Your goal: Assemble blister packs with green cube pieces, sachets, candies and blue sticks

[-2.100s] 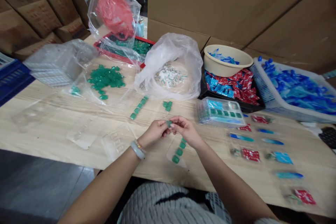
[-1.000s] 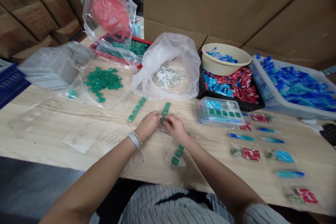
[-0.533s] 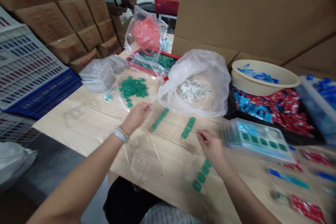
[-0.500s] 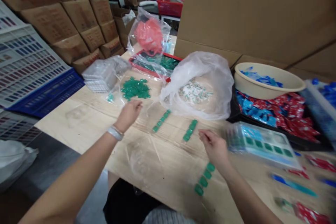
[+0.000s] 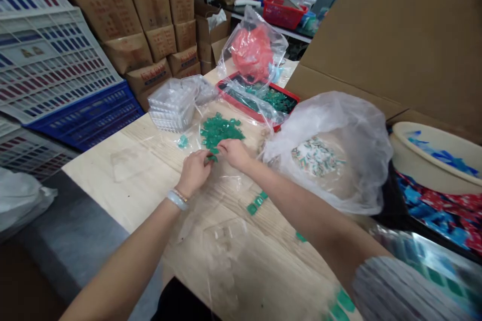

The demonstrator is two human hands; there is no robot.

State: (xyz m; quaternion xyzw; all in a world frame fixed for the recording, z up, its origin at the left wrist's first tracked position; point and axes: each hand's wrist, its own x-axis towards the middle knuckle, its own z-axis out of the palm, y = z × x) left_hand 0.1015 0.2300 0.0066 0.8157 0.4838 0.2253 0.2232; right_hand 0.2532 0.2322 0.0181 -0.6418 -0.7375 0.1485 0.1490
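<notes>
My left hand is closed, with small flat green pieces between thumb and fingers. Right beside it, my right hand pinches at a small green piece at the front edge of a loose green pile. The fingertips of both hands almost meet there. A short row of green pieces lies on the wooden table below my right forearm. Part of another row shows past that forearm, and more green pieces lie blurred at the bottom right.
Stacked clear plastic trays stand left of the pile. Behind it is a red-rimmed tray of green pieces. To the right lie an open plastic bag of small white-and-green bits and a cream basin. A clear tray lies in front.
My right hand has swung left from beside the green rows to the pile, meeting my left hand. Green pieces now show at my fingers. The view has turned left.
</notes>
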